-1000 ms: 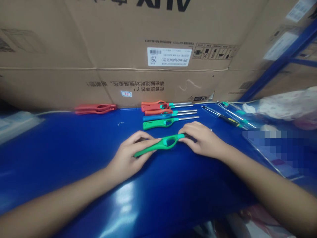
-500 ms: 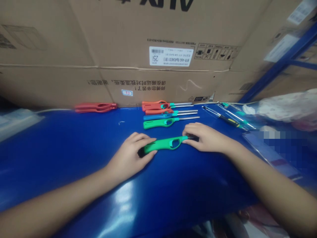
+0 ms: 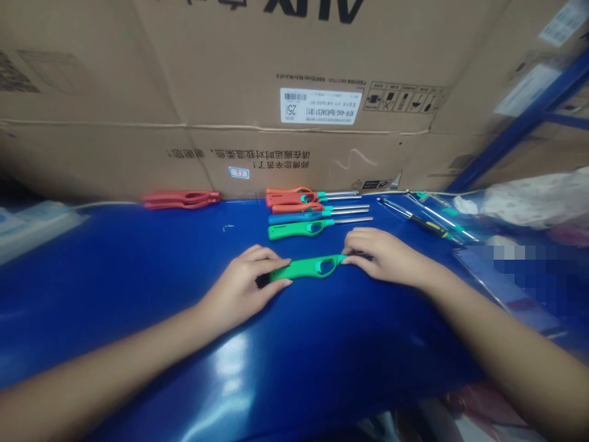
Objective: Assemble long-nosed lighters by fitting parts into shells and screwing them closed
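There it was, the green lighter [image 3: 304,268], in front of the cardboard box [image 3: 230,80], your left hand [image 3: 242,279] keeping its grip clamped on the handle, your right hand [image 3: 384,256] pinching the nozzle end, while rodded lighters [image 3: 291,231] near the box looked done and rodless red handles [image 3: 179,199] seemed left.

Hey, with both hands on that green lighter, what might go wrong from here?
The right hand hides much of the rod end of the held green lighter, so a fault there might go unnoticed. A second green lighter lies just beyond, so a forward slip by the left hand could knock it askew.
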Motion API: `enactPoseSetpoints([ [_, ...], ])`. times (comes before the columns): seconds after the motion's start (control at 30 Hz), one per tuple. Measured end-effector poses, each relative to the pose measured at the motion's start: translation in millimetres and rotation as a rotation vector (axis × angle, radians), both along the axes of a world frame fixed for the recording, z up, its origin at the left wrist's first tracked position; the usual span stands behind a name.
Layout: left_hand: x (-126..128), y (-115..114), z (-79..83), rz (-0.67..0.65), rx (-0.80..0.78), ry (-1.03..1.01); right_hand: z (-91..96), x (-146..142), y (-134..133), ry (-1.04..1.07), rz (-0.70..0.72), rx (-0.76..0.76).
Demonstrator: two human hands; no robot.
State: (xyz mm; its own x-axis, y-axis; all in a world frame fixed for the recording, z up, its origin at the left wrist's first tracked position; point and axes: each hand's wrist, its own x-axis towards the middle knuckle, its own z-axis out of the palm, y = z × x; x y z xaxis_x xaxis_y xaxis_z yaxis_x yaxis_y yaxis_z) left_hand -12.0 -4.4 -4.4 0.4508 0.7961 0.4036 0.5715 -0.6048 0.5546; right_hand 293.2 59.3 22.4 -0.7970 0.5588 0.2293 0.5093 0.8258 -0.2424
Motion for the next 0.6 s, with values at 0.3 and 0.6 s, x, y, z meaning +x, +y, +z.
enactPoseSetpoints([
  [0.3,2.1,-1.5,-3.2,0.0,0.034,0.027,19.0,12.8,0.0,-0.072,-0.09,-0.075],
  [0.6,3.0,-2.3,-4.1,0.009,0.037,-0.008,23.4,118.1,48.4,-0.482,-0.947,0.075],
])
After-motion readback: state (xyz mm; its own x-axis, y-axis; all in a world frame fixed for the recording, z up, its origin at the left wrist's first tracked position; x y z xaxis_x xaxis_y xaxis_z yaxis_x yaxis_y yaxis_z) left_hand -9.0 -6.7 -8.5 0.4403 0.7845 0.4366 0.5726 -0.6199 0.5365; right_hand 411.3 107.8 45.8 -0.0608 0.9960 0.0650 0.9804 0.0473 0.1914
